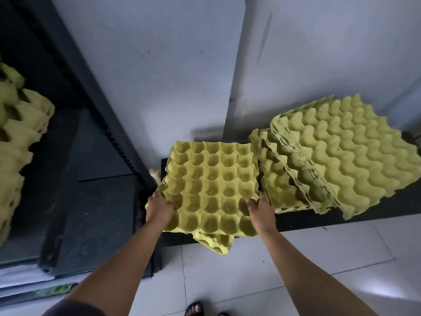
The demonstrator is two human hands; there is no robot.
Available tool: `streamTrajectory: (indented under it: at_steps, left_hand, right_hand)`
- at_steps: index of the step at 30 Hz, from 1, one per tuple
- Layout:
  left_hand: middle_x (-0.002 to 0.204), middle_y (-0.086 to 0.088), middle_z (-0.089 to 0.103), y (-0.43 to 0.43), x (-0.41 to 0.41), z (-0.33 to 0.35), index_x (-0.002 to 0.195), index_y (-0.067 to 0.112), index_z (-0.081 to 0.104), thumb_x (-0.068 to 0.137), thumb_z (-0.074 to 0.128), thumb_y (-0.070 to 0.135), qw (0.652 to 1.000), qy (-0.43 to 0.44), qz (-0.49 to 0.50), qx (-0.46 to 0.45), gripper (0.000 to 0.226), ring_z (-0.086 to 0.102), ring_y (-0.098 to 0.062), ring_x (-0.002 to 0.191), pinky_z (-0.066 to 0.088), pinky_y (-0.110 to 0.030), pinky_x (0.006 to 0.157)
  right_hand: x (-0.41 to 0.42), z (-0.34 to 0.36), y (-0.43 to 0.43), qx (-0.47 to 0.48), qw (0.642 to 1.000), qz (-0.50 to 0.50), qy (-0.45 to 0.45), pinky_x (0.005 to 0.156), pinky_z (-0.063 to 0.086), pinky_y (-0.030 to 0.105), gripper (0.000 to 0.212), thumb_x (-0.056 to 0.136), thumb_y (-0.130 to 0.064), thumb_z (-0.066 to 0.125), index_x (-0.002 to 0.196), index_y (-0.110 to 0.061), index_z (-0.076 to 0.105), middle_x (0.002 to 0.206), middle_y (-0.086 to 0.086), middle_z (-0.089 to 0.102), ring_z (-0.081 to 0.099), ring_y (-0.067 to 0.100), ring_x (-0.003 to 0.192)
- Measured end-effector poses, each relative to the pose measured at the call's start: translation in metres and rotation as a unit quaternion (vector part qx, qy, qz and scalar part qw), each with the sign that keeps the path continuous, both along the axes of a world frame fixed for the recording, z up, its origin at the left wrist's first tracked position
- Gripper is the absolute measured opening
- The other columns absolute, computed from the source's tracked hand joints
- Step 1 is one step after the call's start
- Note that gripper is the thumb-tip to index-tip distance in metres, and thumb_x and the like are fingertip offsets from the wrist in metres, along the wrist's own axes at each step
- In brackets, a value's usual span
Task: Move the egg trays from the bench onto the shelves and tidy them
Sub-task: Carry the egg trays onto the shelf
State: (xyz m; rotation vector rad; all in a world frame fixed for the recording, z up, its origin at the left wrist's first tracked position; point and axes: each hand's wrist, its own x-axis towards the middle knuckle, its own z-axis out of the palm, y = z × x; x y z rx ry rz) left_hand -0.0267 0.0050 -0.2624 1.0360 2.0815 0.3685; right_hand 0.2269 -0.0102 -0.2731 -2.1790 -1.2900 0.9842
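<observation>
I seem to be looking into a plain storeroom: stacks of moulded pulp egg trays (341, 156) on a low dark bench (323, 220), more on dark metal shelves (102, 201), bare white walls (159, 65), pale tiled floor (273, 270).

We find nothing to read — the egg trays (211, 185) carry no legible print, label or number.

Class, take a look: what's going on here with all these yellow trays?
A person grips a small stack of egg trays by its sides with left hand and right hand at the black bench. A bigger slumped pile lies on the bench beside it. At left, more trays already sit on the dark shelf.
</observation>
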Motion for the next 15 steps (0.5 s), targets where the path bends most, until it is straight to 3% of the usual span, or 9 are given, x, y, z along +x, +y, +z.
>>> streamTrajectory:
  at_steps: [7,11,15]
  left_hand:
    - [0.134,-0.015,0.04,-0.007,0.011,0.1,0.139,0.012,0.035,0.089,0.052,0.009,0.996,-0.026,-0.028,0.076,0.053,0.051,-0.033,0.11,0.039,-0.033,0.077]
    - [0.132,-0.016,0.044,-0.014,0.016,0.154,0.134,0.007,0.039,0.089,0.051,0.006,0.991,-0.02,-0.04,0.124,0.047,0.051,-0.033,0.11,0.042,-0.036,0.083]
    - [0.128,-0.017,0.046,-0.033,0.015,0.2,0.134,0.007,0.038,0.09,0.05,0.005,0.986,-0.014,-0.037,0.16,0.046,0.053,-0.032,0.106,0.046,-0.042,0.085]
  right_hand:
    - [0.016,0.089,-0.017,0.03,0.999,-0.027,-0.006,0.093,0.049,0.041,0.049,0.094,-0.031,0.052,0.134,-0.004,0.044,0.117,0.016,0.059,0.058,0.031,0.111]
    - [0.02,0.141,-0.026,0.06,0.998,-0.025,-0.026,0.085,0.046,0.032,0.045,0.097,-0.024,0.05,0.137,-0.004,0.043,0.116,0.015,0.062,0.06,0.025,0.1]
    - [0.019,0.182,-0.04,0.09,0.995,-0.015,-0.027,0.084,0.046,0.032,0.047,0.098,-0.023,0.048,0.141,-0.007,0.038,0.114,0.014,0.063,0.061,0.02,0.089]
